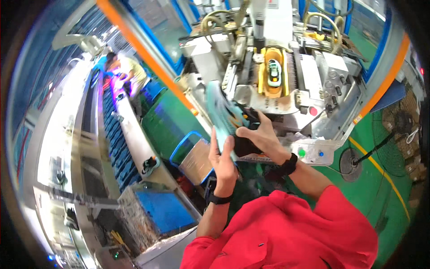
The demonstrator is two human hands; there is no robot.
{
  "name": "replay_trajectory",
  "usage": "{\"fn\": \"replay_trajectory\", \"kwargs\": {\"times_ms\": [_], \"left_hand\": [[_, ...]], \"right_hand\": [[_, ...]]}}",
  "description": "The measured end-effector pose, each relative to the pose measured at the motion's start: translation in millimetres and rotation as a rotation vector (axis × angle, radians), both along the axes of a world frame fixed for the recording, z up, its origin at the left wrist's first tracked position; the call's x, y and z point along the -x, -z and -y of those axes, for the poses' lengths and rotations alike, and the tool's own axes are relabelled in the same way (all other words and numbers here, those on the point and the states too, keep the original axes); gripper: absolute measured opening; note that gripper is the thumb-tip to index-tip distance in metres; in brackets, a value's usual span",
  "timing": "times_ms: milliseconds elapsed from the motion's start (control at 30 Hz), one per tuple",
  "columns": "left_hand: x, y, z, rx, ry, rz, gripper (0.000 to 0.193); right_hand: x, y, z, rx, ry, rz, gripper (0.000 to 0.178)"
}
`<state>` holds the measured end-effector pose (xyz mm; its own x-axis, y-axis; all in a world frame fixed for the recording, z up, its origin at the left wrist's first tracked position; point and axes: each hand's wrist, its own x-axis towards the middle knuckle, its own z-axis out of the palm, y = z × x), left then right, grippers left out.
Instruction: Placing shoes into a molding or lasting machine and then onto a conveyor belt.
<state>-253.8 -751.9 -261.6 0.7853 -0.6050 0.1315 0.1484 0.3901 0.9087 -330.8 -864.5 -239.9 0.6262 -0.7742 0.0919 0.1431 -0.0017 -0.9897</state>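
Observation:
A teal and black sneaker (220,107) is raised in front of my chest, its pale sole side turned to the left. My left hand (225,165) grips it from below, thumb up against the sole. Around the dark heel and collar end closes my right hand (264,138), thumb pressed on the upper. Both wrists wear black bands. Beyond the hands stands a press machine (309,74). In its yellow cradle (261,80) sits another shoe, mint and black (274,74), apart from my hands.
A red button (313,110) and green button (301,153) are on the machine front. To the left runs a conveyor (134,134) with a shoe (150,165) on it. A blue-rimmed bin (179,145) stands between. A co-worker (133,74) bends over the line. Right stands a fan (389,134).

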Motion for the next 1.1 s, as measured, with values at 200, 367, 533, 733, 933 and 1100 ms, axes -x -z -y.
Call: {"fn": "replay_trajectory", "kwargs": {"times_ms": [200,367,533,733,933,1100], "left_hand": [[15,19,140,-0.252,0.524,-0.02,0.058],[-30,84,297,-0.511,0.433,0.249,0.059],[-54,136,431,-0.863,0.328,0.584,0.074],[-50,158,482,-0.983,0.183,0.679,0.057],[-87,130,405,-0.451,0.514,-0.241,0.034],[-85,54,249,-0.431,0.584,-0.413,0.032]], "right_hand": [[90,32,118,-0.133,0.372,0.001,0.059],[136,44,181,0.045,0.585,0.004,0.059],[169,44,207,0.215,0.805,-0.21,0.056],[174,40,249,0.256,0.951,-0.413,0.053],[99,-6,359,0.308,0.668,-0.728,0.05],[5,42,434,0.41,0.368,-1.014,0.054]]}}
